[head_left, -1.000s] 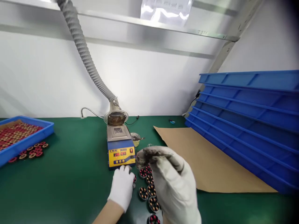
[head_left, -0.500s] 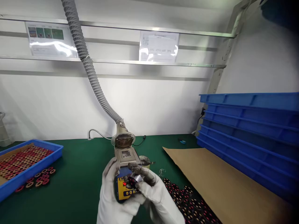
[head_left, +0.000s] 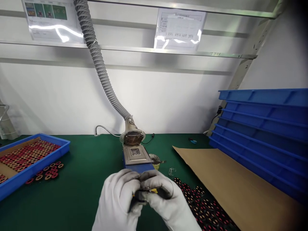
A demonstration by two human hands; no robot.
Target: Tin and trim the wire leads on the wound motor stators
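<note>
My left hand (head_left: pixel 119 194) and my right hand (head_left: pixel 165 197) meet low in the middle of the view, in white gloves with dark-stained fingertips. The fingers of both are curled in and closed together. Whatever lies between them is mostly hidden; only dark shapes show there, and I cannot make out the thing. Just beyond them stands a blue machine (head_left: pixel 140 167) with a flat metal plate (head_left: pixel 143 157) on top. Its yellow front panel (head_left: pixel 154 190) is almost covered by my hands. To the right lie many dark rings (head_left: pixel 203 205) with red or tan faces.
A grey hose (head_left: pixel 103 72) runs down to a round metal hood (head_left: pixel 132 137) behind the machine. A small stained cup (head_left: pixel 156 166) stands beside it. At left is a blue tray (head_left: pixel 64 148) of rings, with loose rings (head_left: pixel 48 173) nearby. Cardboard (head_left: pixel 228 179) and stacked blue trays (head_left: pixel 262 128) occupy the right.
My hands have drawn together, fingertips meeting; the small silver cylinder seen between them earlier is now hidden. The camera has tilted down and turned slightly left.
</note>
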